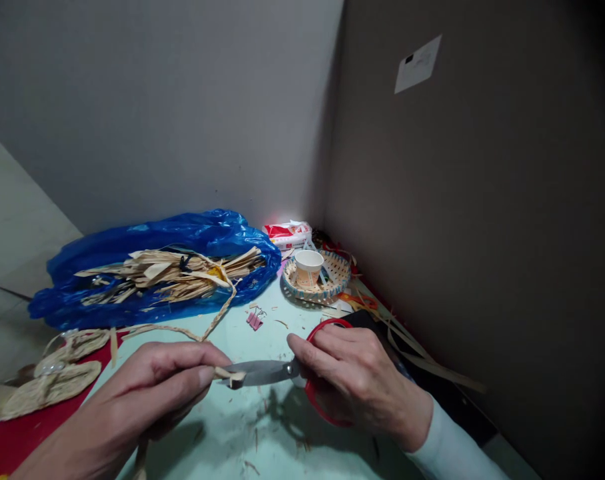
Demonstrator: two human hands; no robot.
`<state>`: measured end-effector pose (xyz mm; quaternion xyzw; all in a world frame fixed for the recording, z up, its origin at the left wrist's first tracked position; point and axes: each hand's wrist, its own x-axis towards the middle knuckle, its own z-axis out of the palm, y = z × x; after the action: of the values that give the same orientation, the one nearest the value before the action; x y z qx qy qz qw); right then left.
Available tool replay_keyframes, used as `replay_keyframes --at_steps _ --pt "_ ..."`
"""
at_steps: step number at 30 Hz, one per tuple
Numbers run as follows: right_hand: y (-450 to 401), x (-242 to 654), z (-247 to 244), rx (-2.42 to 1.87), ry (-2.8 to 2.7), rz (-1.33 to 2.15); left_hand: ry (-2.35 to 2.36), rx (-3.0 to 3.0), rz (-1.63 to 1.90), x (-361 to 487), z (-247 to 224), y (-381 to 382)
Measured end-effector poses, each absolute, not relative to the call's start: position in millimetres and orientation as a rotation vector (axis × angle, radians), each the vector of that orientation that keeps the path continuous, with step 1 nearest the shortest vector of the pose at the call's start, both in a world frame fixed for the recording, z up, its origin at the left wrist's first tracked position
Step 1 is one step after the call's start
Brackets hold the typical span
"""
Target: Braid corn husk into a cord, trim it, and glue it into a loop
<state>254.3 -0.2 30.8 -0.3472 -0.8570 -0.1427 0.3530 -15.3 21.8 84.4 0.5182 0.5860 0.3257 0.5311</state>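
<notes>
At the lower left my left hand (152,387) pinches a pale plant-fibre strip (228,375), whose short end sticks out past the fingertips. My right hand (355,377) has its fingers through the red handles of a pair of scissors (265,372). The blades point left and lie at the strip's end, close to the left fingertips. A braided cord (217,319) runs from the fibre bundle down behind my left hand. Some of the strip is hidden by the left fingers.
Behind lies a blue plastic bag (157,233) with a bundle of dry fibre (167,267). A woven basket (340,270) holds a paper cup (308,268). A pink binder clip (255,320) sits on the table (237,427). Woven sandals (52,387) lie left, fibre strips right.
</notes>
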Motion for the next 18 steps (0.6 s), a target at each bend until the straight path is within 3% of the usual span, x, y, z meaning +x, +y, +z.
replay_keyframes --at_steps 5,18 --pt "-0.5 258.3 29.3 -0.895 -2.283 -0.224 1.359 1.273 0.598 -16.9 87.7 23.6" --pt "-2.8 262.2 31.5 -0.964 -2.327 -0.204 1.317 1.139 0.632 2.4 99.6 22.9"
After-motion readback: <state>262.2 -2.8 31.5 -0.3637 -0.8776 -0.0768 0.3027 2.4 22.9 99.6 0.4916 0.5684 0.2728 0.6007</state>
